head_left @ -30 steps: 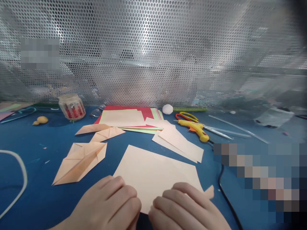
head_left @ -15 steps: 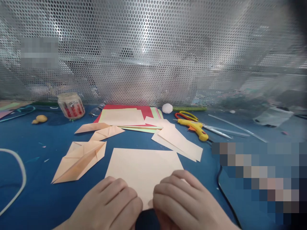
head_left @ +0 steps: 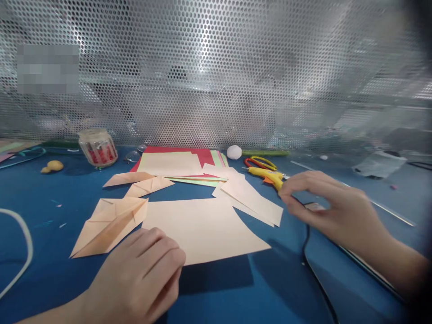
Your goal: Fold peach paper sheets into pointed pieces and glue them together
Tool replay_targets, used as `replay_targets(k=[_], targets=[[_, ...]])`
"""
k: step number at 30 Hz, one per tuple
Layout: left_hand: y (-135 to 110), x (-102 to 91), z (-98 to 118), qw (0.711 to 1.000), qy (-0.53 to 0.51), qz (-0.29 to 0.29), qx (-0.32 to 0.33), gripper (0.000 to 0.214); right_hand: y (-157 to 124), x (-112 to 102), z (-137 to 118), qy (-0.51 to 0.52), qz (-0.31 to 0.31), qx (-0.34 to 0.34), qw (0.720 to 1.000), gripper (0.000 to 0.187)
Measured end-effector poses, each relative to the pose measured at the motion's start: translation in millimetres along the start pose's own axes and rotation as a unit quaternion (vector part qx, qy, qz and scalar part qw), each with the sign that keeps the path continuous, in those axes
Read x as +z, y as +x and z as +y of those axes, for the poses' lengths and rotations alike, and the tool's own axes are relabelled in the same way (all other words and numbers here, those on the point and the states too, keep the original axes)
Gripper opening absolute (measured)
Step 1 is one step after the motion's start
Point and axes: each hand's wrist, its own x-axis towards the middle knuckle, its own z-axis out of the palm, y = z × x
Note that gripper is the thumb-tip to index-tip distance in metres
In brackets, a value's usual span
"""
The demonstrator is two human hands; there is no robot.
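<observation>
My left hand [head_left: 141, 270] is closed on the lower left part of a pale peach paper sheet [head_left: 199, 229]. The sheet's right side tilts above the table, with a shadow under it. To the right, my right hand [head_left: 334, 207] hovers with curved fingers, a gap showing between thumb and forefinger and nothing visible in it. Its fingertips overlap the handle end of a yellow glue gun [head_left: 266, 174] in view; contact cannot be made out. Left of the sheet lies a folded peach paper piece [head_left: 110, 225], with smaller folded pieces [head_left: 148, 185] behind it.
Loose paper pieces [head_left: 253, 198] lie right of a coloured paper stack [head_left: 175, 164]. Red and yellow scissors handles [head_left: 259, 163] show behind the glue gun. A black cord [head_left: 305, 252] runs toward me. A jar [head_left: 97, 148] stands back left, before a perforated metal screen [head_left: 209, 67].
My right hand has let go of the sheet and moved right and away from me toward the glue gun. My left hand still holds the sheet, which has turned and tilted.
</observation>
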Motion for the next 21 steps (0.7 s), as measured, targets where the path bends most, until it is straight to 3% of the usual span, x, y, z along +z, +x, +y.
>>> replay_targets(k=[2, 5, 8, 13, 16, 18, 21], targets=[[-2, 1.6, 1, 1.0, 0.002, 0.003, 0.01, 0.022, 1, 6, -26, 0.026, -0.012, -0.021, 0.999, 0.008], [-5, 4.9, 3, 1.0, -0.004, -0.005, 0.012, 0.022, 3, 21, -67, 0.105, -0.1, -0.106, 0.984, 0.021], [-6, 5.9, 3, 1.0, -0.001, -0.009, 0.024, 0.021, 2, 33, -84, 0.109, -0.095, -0.117, 0.983, 0.021], [2, -2.1, -2, 0.999, 0.005, -0.031, 0.006, 0.022, 0, 26, -60, 0.084, -0.051, -0.066, 0.993, 0.023], [6, -8.3, -9, 0.999, 0.029, -0.024, -0.011, 0.021, 1, 12, -38, 0.008, -0.014, -0.061, 0.998, 0.023], [7, -10.8, -13, 0.999, 0.032, -0.023, -0.021, 0.02, 1, 1, -24, -0.015, 0.039, 0.009, 0.999, 0.02], [9, -12.2, -16, 0.999, 0.018, -0.025, -0.038, 0.018, 0, -14, -9, -0.03, 0.156, 0.191, 0.969, 0.015]])
